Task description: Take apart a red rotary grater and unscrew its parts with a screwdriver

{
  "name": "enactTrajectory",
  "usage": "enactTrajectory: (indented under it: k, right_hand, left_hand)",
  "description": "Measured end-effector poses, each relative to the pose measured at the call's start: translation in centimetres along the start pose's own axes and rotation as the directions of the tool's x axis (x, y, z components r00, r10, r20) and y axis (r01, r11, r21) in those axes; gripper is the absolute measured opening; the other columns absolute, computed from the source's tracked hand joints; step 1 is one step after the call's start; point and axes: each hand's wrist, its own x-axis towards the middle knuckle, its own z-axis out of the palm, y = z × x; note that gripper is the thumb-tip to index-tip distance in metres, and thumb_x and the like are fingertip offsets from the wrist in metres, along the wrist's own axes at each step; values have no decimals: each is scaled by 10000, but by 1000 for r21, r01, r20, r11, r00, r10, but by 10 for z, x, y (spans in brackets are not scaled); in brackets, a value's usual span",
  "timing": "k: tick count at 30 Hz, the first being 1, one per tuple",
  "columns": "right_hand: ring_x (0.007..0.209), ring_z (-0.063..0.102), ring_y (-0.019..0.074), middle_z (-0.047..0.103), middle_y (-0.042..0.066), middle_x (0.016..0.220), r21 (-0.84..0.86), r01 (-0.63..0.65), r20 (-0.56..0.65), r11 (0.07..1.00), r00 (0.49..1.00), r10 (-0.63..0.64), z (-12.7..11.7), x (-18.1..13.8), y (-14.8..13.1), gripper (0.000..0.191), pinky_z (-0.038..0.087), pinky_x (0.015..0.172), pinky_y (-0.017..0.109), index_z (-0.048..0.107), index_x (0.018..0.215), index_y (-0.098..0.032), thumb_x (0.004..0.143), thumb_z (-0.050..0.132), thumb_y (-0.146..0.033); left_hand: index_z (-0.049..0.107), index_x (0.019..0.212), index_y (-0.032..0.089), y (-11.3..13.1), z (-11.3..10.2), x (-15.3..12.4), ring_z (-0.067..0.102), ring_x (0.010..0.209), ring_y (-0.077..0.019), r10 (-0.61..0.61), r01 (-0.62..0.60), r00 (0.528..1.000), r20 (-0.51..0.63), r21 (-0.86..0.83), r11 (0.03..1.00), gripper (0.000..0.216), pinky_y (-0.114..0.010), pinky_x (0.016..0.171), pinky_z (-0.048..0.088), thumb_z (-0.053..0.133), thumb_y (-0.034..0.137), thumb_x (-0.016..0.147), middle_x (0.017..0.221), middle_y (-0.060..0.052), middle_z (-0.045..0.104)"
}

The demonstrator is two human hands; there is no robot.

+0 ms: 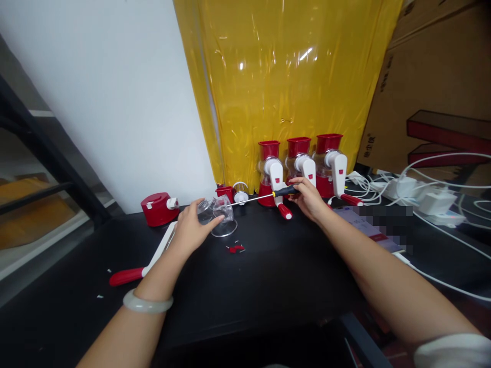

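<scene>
My left hand [192, 227] is closed around a clear plastic housing [221, 213] that stands on the black table [268, 276]. My right hand [309, 197] grips a screwdriver [264, 196] by its black handle; the thin shaft points left toward the clear housing and a red cup [225, 192] behind it. A white crank with a red handle [141, 266] lies by my left wrist. Small red bits and screws [236, 249] lie loose in front of the housing.
Three red-and-white rotary graters [301, 166] stand in a row against a yellow plastic curtain [284, 76]. A red lid part [159, 208] and a metal drum [241, 192] sit at the back. White cables and chargers [414, 194] and cardboard boxes [429, 87] fill the right.
</scene>
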Motion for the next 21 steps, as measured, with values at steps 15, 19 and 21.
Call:
enactTrajectory:
  k: [15,19,21]
  right_hand:
    - [756,576,151,602,-26,801,99,30,54,995,998,-35,-3,-2,-3,366,495,649,283,603,890,-253,528,615,-196]
    - [775,600,169,615,-14,849,50,77,63,996,995,-80,-3,-1,-1,320,509,620,295,599,885,-250,572,653,-280]
    - [731,609,178,611,-8,834,-35,99,25,994,995,-98,-3,2,1,277,512,587,314,585,869,-252,656,674,-406]
  left_hand:
    - [524,1366,181,-2,1,0,557,1263,-358,13,-13,1000,-10,-6,1000,801,-486,1029,456,712,650,744,1315,-175,631]
    - [521,1371,171,-1,0,0,550,1269,-363,-1,1,1000,-1,-7,1000,811,-493,1031,455,722,640,741,1325,-177,629]
    - [520,1372,169,-1,0,0,546,1276,-363,2,-2,1000,-2,-6,1000,809,-492,1038,450,723,635,743,1330,-177,625]
